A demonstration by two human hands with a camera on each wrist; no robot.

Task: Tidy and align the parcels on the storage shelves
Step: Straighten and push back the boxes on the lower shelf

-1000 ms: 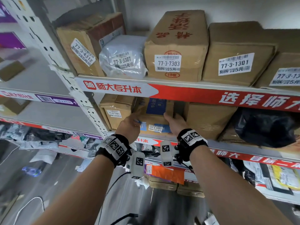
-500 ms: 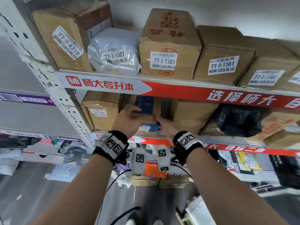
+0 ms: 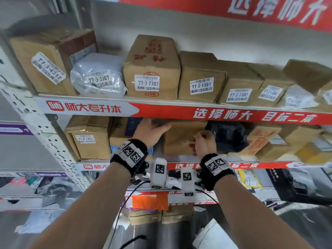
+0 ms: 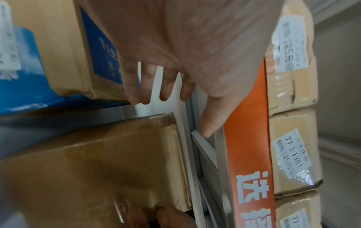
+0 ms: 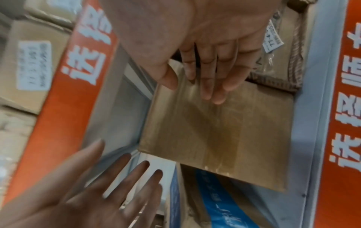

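Note:
On the middle shelf a plain brown taped box [image 3: 179,139] stands right of a brown box with blue print [image 3: 122,130]. My left hand [image 3: 154,126] is open, fingers spread. It reaches into the gap between the two boxes [image 4: 183,92], thumb near the shelf rail. My right hand [image 3: 203,142] hovers in front of the plain box's right side. In the right wrist view its fingers [image 5: 207,80] lie straight over the box face [image 5: 224,131]; I cannot tell whether they touch it. Neither hand holds anything.
A box labelled 77-4-1401 [image 3: 89,139] sits at the shelf's left end by the perforated upright [image 3: 41,130]. A black bag [image 3: 228,137] lies right of the plain box. The red rail [image 3: 197,114] above carries a row of labelled boxes [image 3: 150,69] and a white bag [image 3: 97,76].
Both hands have left the blue-printed box and moved right: the left one into the gap, the right one in front of the plain brown box. My view has tilted upward.

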